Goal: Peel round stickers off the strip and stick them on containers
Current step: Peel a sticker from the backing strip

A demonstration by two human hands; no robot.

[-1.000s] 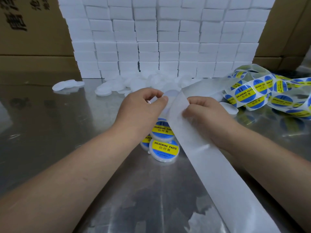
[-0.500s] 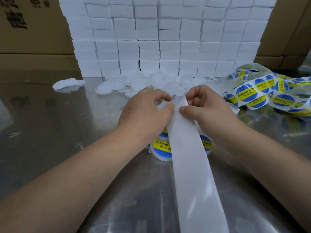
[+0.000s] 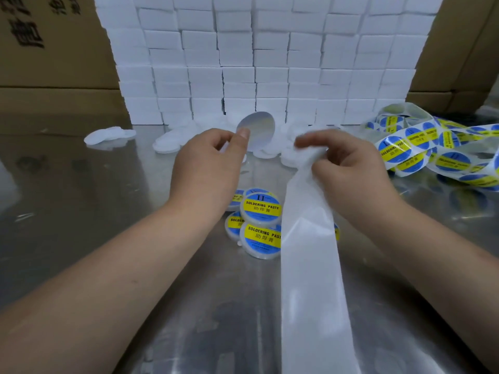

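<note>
My left hand (image 3: 208, 163) pinches a round sticker (image 3: 258, 130) by its edge, its pale back facing me, lifted clear of the strip. My right hand (image 3: 348, 163) grips the white backing strip (image 3: 310, 265), which runs down toward the bottom edge. Between my forearms lie several round containers (image 3: 262, 211) with blue and yellow "SOLDERING PASTE" stickers on them. The rest of the sticker strip (image 3: 437, 155) lies coiled at the right. Unlabelled white round containers (image 3: 172, 140) are heaped behind my hands.
A wall of stacked white boxes (image 3: 270, 63) stands at the back, with cardboard cartons (image 3: 48, 44) on both sides. A small pile of white discs (image 3: 110, 134) lies at the left. The work surface is shiny metal (image 3: 81, 211).
My hands have parted: the left one has pulled a round sticker off the strip and raised it, while the right one keeps hold of the backing strip.
</note>
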